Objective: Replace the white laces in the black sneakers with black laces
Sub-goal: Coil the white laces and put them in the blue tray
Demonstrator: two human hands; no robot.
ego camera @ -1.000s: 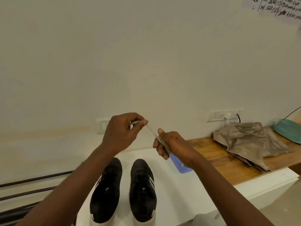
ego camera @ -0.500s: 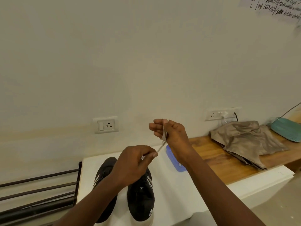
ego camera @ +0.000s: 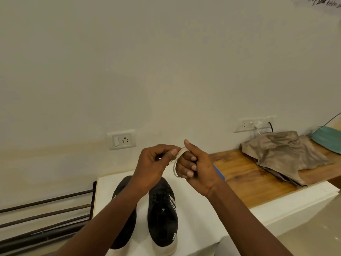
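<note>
Quick update from my end: half a second back the left hand point(ego camera: 156, 164) was down low over the sneakers point(ego camera: 163, 218) with the white lace point(ego camera: 180, 152) pulled out in a line between the hands. Now it's come up level with the right hand point(ego camera: 198, 168) and the two are almost touching. The lace isn't stretched anymore and sits in a loop around the right hand's curled fingers, while the left hand pinches it between thumb and forefinger right beside that loop. Both hands are up in the air, above and a bit behind the sneakers. They stand side by side on the white counter point(ego camera: 195, 220) with toes toward the wall. My left forearm covers part of the left one, and the right one shows dark lacing across its top. As for room, the white counter has bare surface to the right of the sneakers and its front edge runs close under the heels. To the left it ends at a rack of dark metal bars point(ego camera: 46, 209). To the right it meets the wooden counter point(ego camera: 245, 178), where a crumpled brown cloth point(ego camera: 284, 156) lies well apart from the hands. A blue thing point(ego camera: 220, 173) peeks out just behind the right hand, can't tell what it is.
</note>
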